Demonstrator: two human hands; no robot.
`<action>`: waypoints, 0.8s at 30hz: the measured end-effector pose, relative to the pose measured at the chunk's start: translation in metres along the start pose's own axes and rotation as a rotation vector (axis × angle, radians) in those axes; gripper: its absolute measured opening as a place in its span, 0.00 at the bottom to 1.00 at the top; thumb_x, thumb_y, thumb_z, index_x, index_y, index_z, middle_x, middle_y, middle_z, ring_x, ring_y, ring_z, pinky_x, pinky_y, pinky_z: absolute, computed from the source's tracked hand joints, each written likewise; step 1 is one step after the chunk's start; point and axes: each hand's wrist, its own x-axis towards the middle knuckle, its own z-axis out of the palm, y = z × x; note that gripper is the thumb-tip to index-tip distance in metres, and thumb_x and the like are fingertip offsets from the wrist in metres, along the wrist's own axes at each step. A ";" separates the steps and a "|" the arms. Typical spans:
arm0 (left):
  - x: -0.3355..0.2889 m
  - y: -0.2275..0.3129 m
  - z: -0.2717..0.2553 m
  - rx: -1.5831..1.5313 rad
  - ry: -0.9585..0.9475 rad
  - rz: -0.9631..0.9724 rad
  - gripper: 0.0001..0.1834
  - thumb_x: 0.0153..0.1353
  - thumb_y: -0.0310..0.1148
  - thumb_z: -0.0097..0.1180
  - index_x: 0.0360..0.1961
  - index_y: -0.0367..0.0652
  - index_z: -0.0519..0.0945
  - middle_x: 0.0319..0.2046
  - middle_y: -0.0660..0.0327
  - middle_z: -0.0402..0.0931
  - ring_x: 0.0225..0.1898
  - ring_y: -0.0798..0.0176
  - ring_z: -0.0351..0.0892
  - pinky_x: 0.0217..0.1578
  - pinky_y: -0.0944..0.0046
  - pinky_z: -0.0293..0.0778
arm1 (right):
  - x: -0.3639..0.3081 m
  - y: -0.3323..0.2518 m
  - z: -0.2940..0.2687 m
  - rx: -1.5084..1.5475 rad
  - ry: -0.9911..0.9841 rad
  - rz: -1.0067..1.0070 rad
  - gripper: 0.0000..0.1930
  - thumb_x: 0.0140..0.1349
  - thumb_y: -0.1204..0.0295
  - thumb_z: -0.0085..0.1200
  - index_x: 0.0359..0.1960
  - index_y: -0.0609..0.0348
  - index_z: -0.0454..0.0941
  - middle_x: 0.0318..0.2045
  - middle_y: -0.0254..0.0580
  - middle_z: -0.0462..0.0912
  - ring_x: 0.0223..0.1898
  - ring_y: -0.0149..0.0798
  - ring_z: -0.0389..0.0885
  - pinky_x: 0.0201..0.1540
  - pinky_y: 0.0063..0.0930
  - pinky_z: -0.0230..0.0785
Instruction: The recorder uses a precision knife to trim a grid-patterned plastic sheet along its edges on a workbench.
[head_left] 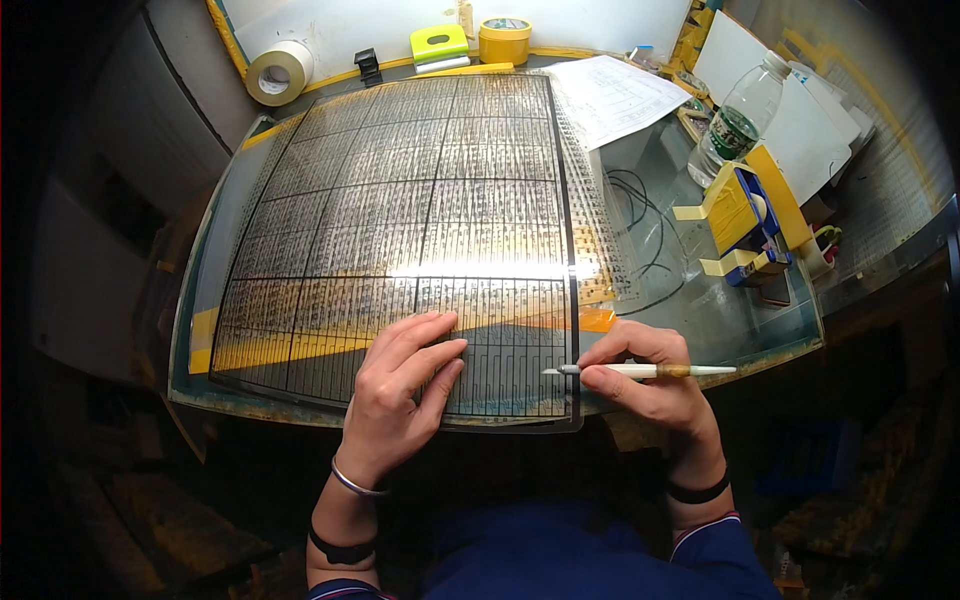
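A large translucent film sheet [490, 205] with dense dark rows and black grid lines lies over the glass-topped table. My left hand [403, 375] rests on its near part, fingers stretched out and holding nothing. At the sheet's near right edge, my right hand [645, 370] pinches a slim white-handled craft knife [700, 370] between thumb and fingers. The knife lies almost level, its metal tip pointing left over the printed lines. Whether the tip touches the film I cannot tell.
Along the back stand a tape roll [279, 73], a black clip [368, 67], a lime-green hole punch [439, 45] and a yellow round tub [504, 41]. Papers [625, 97], a clear bottle [740, 120], thin black cable [640, 205] and a tape dispenser [742, 225] occupy the right side.
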 end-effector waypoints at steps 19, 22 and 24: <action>-0.001 -0.001 0.000 -0.004 -0.014 -0.016 0.11 0.59 0.22 0.67 0.44 0.38 0.87 0.53 0.53 0.84 0.58 0.47 0.81 0.59 0.52 0.76 | 0.002 0.001 0.006 -0.071 0.088 0.025 0.10 0.62 0.74 0.69 0.42 0.65 0.86 0.35 0.43 0.88 0.37 0.34 0.86 0.40 0.26 0.76; -0.001 -0.001 0.000 -0.009 -0.020 -0.030 0.11 0.60 0.22 0.66 0.45 0.38 0.87 0.54 0.53 0.84 0.59 0.48 0.80 0.61 0.52 0.75 | 0.003 0.000 0.007 -0.084 0.087 0.011 0.10 0.61 0.74 0.70 0.42 0.65 0.86 0.35 0.44 0.88 0.36 0.35 0.87 0.40 0.27 0.76; -0.001 0.000 -0.001 -0.016 -0.027 -0.044 0.11 0.60 0.23 0.66 0.45 0.39 0.88 0.54 0.54 0.84 0.61 0.49 0.80 0.62 0.52 0.74 | 0.003 0.000 0.006 -0.088 0.084 0.008 0.09 0.61 0.74 0.70 0.41 0.64 0.86 0.34 0.45 0.88 0.35 0.35 0.87 0.39 0.27 0.76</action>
